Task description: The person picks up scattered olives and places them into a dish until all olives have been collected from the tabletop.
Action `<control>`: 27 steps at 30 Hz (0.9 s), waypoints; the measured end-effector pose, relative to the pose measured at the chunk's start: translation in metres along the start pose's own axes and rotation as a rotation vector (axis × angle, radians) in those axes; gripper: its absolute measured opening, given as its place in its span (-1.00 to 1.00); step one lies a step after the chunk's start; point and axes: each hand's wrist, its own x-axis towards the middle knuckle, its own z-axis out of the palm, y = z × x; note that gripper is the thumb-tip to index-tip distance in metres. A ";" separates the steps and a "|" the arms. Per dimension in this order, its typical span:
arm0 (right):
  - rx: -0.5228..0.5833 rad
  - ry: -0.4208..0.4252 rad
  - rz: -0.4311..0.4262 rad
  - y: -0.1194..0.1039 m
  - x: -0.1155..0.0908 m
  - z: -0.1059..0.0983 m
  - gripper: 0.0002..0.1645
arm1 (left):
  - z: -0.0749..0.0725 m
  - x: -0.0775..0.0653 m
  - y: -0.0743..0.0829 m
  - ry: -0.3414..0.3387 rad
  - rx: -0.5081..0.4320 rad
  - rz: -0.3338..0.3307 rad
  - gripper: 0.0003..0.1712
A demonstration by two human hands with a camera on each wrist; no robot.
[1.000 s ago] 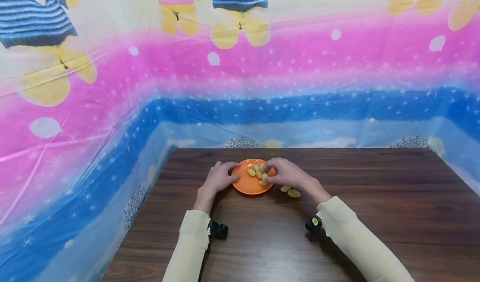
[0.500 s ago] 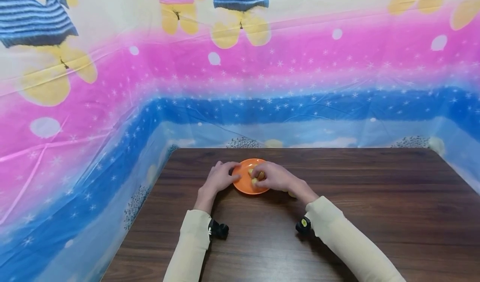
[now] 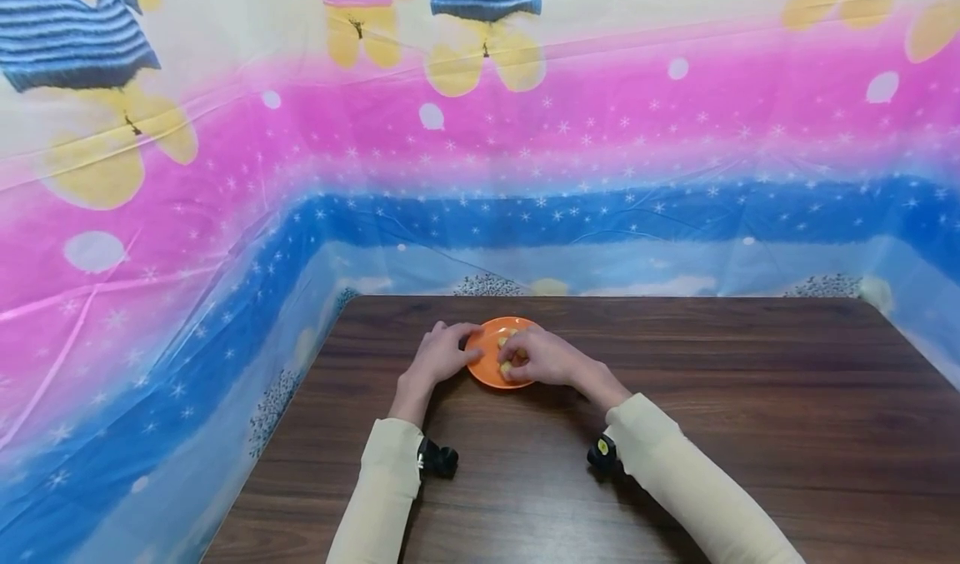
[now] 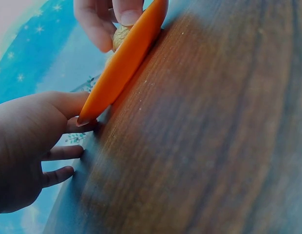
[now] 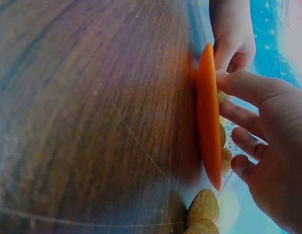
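Round orange plate [image 3: 489, 375] lying flat between left hand [image 3: 437, 357] and right hand [image 3: 550, 357]; tan oval pieces [image 5: 226, 161] on it, one pinched in the right fingertips; two others outside it, near the right hand.

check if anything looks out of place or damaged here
Two nut-like pieces lie on the table, just off the plate, which looks odd since others sit on it. Thin pale lines on the table could be scratches.

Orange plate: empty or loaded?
Loaded: in the right wrist view, rounded yellowish pieces show past the rim of the orange plate. The head view shows some on it too, partly covered by the right hand; count, cannot tell.
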 end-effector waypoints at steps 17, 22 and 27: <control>0.040 0.009 0.080 0.000 -0.011 -0.010 -0.73 | 0.001 0.000 0.001 -0.006 -0.006 -0.004 -0.49; 0.043 0.030 0.080 0.001 -0.019 -0.018 -0.70 | 0.001 0.001 0.001 -0.008 0.002 -0.001 -0.49; 0.033 0.047 0.063 0.004 -0.027 -0.025 -0.72 | 0.002 0.002 0.000 -0.002 0.017 -0.002 -0.48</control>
